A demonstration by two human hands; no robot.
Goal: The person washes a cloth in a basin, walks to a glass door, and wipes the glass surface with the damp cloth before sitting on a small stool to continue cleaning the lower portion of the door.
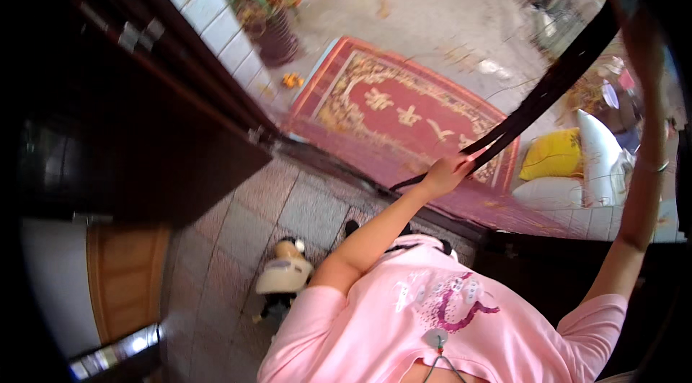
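Note:
A long dark strip (548, 98) slants from the upper right down to the doorway, with a loose-looking, narrower tail at its lower end. It seems to edge a sheer, see-through screen that tints the lower doorway purple. My left hand (448, 172) is closed around the strip's lower part, just above the threshold. My right hand (634, 11) is raised high at the right rim, at the strip's upper part; its fingers are too dim and blurred to make out. A bracelet circles my right wrist.
Beyond the threshold lies a red patterned mat (404, 109). A potted plant (274, 37) stands by the tiled wall, and yellow (551, 154) and white (600, 152) cushions sit at right. A dark door (130, 116) is at left. Beside me on the paving is a pale toy-like object (285, 275).

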